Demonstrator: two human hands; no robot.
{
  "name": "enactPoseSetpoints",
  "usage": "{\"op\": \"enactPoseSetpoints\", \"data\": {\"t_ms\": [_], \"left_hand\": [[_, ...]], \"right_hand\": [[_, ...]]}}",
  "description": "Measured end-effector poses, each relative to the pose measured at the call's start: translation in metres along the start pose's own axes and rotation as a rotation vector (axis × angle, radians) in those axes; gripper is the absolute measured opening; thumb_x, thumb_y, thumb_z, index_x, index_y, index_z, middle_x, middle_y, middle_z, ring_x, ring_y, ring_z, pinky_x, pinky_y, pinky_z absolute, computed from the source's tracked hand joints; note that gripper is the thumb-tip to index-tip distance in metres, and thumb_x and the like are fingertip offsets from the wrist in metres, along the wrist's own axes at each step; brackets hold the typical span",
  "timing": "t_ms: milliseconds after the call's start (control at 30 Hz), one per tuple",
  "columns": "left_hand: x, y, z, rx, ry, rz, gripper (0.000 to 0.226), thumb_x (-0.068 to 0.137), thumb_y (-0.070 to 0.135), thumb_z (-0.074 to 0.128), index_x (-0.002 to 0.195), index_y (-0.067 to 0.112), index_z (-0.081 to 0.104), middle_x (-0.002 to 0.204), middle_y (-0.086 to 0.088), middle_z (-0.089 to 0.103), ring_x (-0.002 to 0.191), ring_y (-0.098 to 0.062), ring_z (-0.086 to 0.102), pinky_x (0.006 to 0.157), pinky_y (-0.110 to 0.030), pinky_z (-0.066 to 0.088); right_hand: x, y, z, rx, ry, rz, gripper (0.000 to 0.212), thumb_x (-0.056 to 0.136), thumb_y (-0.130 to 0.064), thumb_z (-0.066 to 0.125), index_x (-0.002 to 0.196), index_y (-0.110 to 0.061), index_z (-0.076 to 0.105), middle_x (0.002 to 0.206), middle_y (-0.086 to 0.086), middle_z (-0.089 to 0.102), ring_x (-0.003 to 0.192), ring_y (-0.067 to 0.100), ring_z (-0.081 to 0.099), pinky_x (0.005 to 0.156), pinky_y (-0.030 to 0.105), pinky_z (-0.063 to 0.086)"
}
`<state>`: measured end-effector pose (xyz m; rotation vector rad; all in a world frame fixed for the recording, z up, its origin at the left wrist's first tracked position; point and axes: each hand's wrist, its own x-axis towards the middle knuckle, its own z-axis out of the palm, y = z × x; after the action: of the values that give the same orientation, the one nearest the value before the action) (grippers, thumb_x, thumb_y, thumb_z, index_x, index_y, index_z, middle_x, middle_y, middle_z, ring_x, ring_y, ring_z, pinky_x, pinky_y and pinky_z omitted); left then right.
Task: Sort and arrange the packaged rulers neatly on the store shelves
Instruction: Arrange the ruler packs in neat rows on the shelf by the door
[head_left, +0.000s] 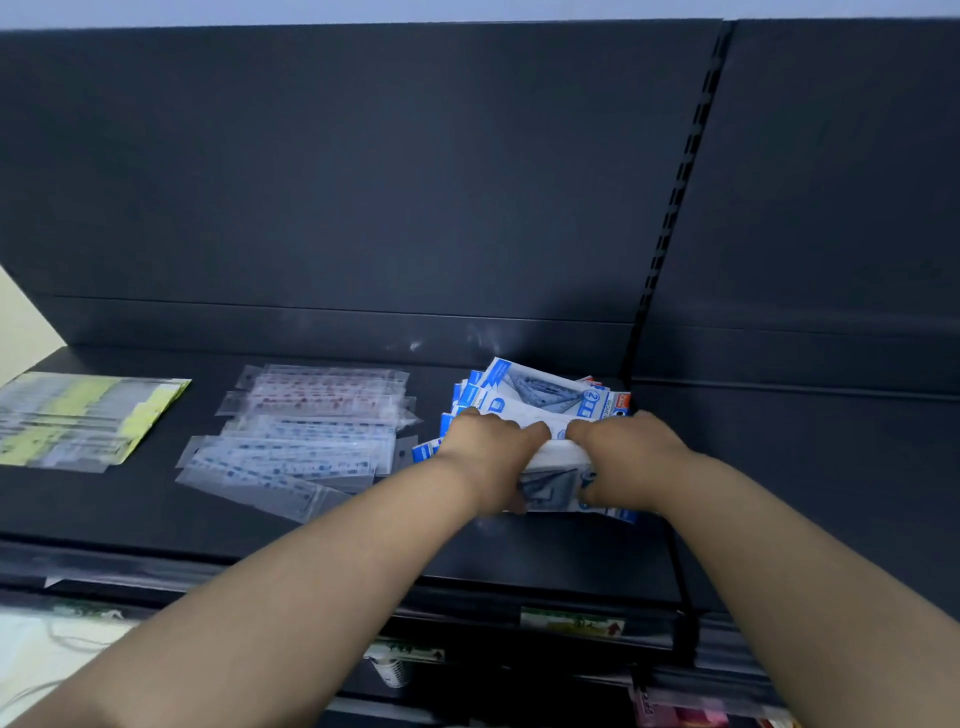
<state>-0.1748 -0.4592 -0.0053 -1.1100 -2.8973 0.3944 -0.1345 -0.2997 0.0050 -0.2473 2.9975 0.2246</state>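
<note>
Two bare hands reach onto the dark shelf (519, 551) and meet over a messy stack of blue-and-white ruler packs (540, 402). The left hand (485, 452) lies on the stack's left part, its fingers (535, 432) curled down over the top pack. The right hand (626, 457) mirrors it on the right part, and its fingers (579, 430) are curled the same way, clamped on the same white pack. The two sets of fingertips nearly touch at the middle of the stack.

Beyond the fingers, toward the black back panel (363, 171), the upper packs fan out unevenly, showing printed set-square shapes and blue corners. Below the wrists, more pack edges poke out toward the shelf's front lip.

Left of the left hand's fingers, just beside the stack, lies a loose spread of clear ruler sleeves (301, 436), some with reddish print farther back and some with blue print nearer the front, overlapping at slight angles. Farther left again, well apart from the fingers, a pile of yellow-green packs (88, 421) lies flat near the shelf's end, blurred.

Right of the right hand's fingers, a slotted upright (675, 208) divides the back panel.
</note>
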Motion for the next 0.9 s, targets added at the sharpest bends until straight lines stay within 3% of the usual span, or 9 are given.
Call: {"op": "enactPoseSetpoints", "data": {"t_ms": [100,300,400,500,600,733,900], "left_hand": [[-0.004,-0.006,-0.001,0.016,-0.060,0.005,0.095,0.066,0.066,0.069,0.142,0.034,0.022,0.127,0.001,0.055,0.121,-0.023,0.049,0.101,-0.038,0.029],[-0.012,-0.013,0.006,-0.250,-0.010,-0.056,0.073,0.079,0.041,0.067,0.140,0.038,0.026,0.129,0.007,0.055,0.116,-0.021,0.053,0.089,-0.030,0.042],[-0.012,-0.012,0.006,-0.272,-0.021,-0.037,0.091,0.072,0.051,0.072,0.144,0.040,0.019,0.136,0.006,0.045,0.125,-0.019,0.043,0.099,-0.035,0.036],[-0.008,-0.007,0.006,-0.264,-0.017,-0.043,0.102,0.065,0.060,0.073,0.146,0.039,0.013,0.136,0.005,0.043,0.126,-0.020,0.043,0.100,-0.037,0.036],[-0.006,-0.005,0.004,-0.285,0.021,-0.063,0.094,0.070,0.059,0.071,0.144,0.037,0.018,0.135,0.005,0.048,0.123,-0.019,0.048,0.095,-0.033,0.039],[-0.007,-0.002,0.004,-0.202,0.044,-0.055,0.092,0.069,0.065,0.067,0.142,0.029,0.026,0.135,0.002,0.048,0.125,-0.020,0.044,0.101,-0.037,0.032],[-0.004,0.004,0.008,-0.196,0.061,-0.070,0.066,0.079,0.054,0.064,0.131,0.022,0.037,0.124,0.000,0.054,0.116,-0.023,0.051,0.094,-0.036,0.034]], "right_hand": [[-0.006,0.001,0.010,0.047,-0.018,0.034,0.060,0.079,-0.040,0.060,0.133,-0.031,0.035,0.124,-0.001,0.057,0.113,0.022,0.053,0.091,0.035,0.035],[-0.009,0.003,0.012,0.055,-0.007,0.028,0.067,0.075,-0.041,0.064,0.133,-0.032,0.031,0.121,-0.003,0.059,0.109,0.021,0.055,0.089,0.036,0.036],[-0.010,0.004,0.011,0.046,-0.018,0.027,0.086,0.071,-0.050,0.068,0.141,-0.034,0.021,0.133,-0.003,0.047,0.122,0.021,0.045,0.096,0.040,0.031],[-0.008,0.001,0.012,0.060,-0.006,0.021,0.104,0.066,-0.063,0.069,0.147,-0.033,0.010,0.142,-0.004,0.039,0.130,0.021,0.038,0.101,0.041,0.028],[-0.005,0.003,0.012,0.055,0.039,0.020,0.100,0.067,-0.065,0.067,0.146,-0.033,0.015,0.141,-0.004,0.043,0.129,0.019,0.040,0.102,0.040,0.028],[-0.005,0.000,0.014,0.066,0.065,-0.009,0.101,0.065,-0.069,0.066,0.145,-0.031,0.019,0.141,-0.005,0.040,0.130,0.019,0.035,0.105,0.040,0.026],[-0.005,0.003,0.013,0.248,0.110,0.053,0.089,0.069,-0.080,0.050,0.143,-0.035,0.029,0.143,-0.010,0.042,0.130,0.014,0.039,0.105,0.038,0.027]]}}
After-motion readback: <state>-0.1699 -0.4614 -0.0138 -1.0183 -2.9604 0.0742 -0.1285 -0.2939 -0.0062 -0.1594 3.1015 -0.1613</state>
